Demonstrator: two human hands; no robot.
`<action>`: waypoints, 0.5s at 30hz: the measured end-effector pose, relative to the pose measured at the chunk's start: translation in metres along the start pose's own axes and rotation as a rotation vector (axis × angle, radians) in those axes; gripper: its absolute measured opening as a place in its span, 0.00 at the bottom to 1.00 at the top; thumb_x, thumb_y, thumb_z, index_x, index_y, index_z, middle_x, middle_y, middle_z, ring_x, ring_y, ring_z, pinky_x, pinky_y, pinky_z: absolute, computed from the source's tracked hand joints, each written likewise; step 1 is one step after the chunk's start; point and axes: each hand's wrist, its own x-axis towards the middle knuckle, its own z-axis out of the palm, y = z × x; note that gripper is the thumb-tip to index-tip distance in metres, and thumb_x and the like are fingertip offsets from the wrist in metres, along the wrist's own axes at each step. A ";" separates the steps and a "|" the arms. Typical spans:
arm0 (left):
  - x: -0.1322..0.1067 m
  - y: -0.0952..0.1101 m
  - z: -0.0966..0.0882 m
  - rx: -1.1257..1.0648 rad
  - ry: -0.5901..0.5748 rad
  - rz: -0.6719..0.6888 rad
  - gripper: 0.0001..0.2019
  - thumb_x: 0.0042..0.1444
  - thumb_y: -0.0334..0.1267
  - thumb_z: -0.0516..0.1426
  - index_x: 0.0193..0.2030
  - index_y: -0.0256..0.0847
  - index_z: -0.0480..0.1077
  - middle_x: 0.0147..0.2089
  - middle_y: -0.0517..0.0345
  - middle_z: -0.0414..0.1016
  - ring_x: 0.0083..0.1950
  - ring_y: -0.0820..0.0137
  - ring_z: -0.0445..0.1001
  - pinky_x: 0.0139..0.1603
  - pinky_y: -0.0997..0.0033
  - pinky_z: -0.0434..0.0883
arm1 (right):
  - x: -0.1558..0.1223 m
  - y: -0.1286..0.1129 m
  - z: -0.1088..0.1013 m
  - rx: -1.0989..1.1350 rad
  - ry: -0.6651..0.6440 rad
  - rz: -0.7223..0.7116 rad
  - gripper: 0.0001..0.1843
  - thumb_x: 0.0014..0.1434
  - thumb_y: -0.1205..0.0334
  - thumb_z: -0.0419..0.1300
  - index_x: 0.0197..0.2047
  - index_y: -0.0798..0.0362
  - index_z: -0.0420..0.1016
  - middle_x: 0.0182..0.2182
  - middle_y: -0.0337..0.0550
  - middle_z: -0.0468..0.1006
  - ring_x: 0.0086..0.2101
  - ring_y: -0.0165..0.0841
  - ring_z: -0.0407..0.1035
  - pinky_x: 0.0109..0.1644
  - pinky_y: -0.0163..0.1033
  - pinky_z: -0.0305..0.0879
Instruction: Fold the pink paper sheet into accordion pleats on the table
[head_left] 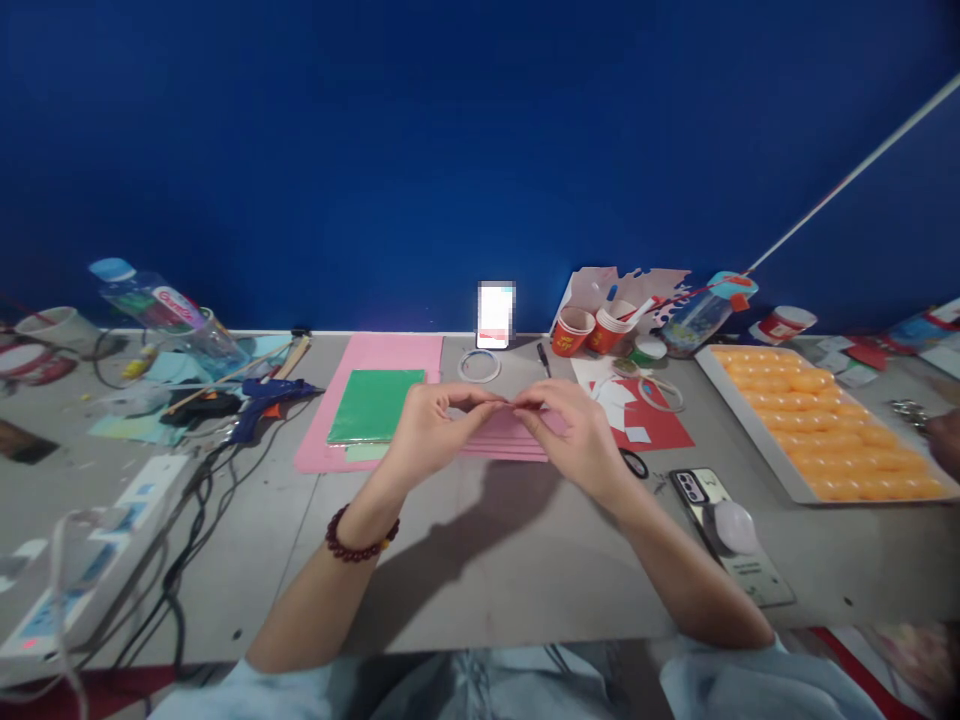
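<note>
Red lettering is showing on the label of the clear bottle lying far left of the fingers, too blurred to read. Both hands are hovering above the grey table, forearms angling inward. The left hand and right hand are pinching their fingertips narrowly together on a small red piece, held between them over a stack of pink sheets. Open tabletop is lying nearer than the fingers; green paper is sitting just left, a tray of orange balls well right.
</note>
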 end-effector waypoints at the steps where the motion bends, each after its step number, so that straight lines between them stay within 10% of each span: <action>1: 0.000 0.000 0.000 0.013 0.009 0.004 0.05 0.53 0.36 0.61 0.30 0.40 0.79 0.32 0.56 0.82 0.36 0.69 0.79 0.36 0.75 0.74 | 0.000 0.000 0.000 0.010 0.000 -0.003 0.03 0.61 0.64 0.58 0.36 0.50 0.74 0.32 0.41 0.77 0.35 0.35 0.70 0.42 0.42 0.62; 15: 0.001 -0.001 -0.002 -0.047 -0.073 -0.065 0.14 0.48 0.40 0.65 0.43 0.42 0.77 0.33 0.56 0.81 0.34 0.70 0.77 0.37 0.72 0.73 | -0.002 -0.008 -0.004 0.004 0.080 -0.035 0.09 0.61 0.68 0.56 0.32 0.50 0.76 0.28 0.41 0.77 0.33 0.35 0.69 0.38 0.40 0.64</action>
